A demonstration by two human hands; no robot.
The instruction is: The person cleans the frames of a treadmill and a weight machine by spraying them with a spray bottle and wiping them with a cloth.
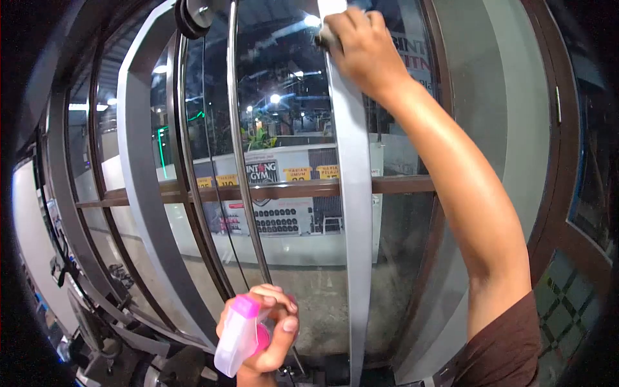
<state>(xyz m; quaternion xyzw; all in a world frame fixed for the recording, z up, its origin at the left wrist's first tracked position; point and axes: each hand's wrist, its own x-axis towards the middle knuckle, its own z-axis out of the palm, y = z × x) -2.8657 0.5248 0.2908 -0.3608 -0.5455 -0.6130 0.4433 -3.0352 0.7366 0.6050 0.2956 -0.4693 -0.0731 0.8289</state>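
Observation:
My left hand point(281, 335) is closed around a spray bottle point(237, 342) with a translucent white head and pink parts, low in the middle of the view. Its body is mostly hidden by the head and my fingers. High up, my right hand point(364, 45) presses a bunched greyish cloth point(329, 39) against the upper part of a pale grey metal post point(353, 161). Most of the cloth is hidden under my fingers. The post runs upright from the top of the view to the floor.
Left of the post stand chrome guide rods point(240, 129), a thin cable and a black pulley point(195, 16). A second grey frame post point(132, 129) curves farther left. Behind are brown-framed windows point(406, 186), with a gym banner point(284, 169) showing through the glass. Dark equipment point(161, 367) sits lower left.

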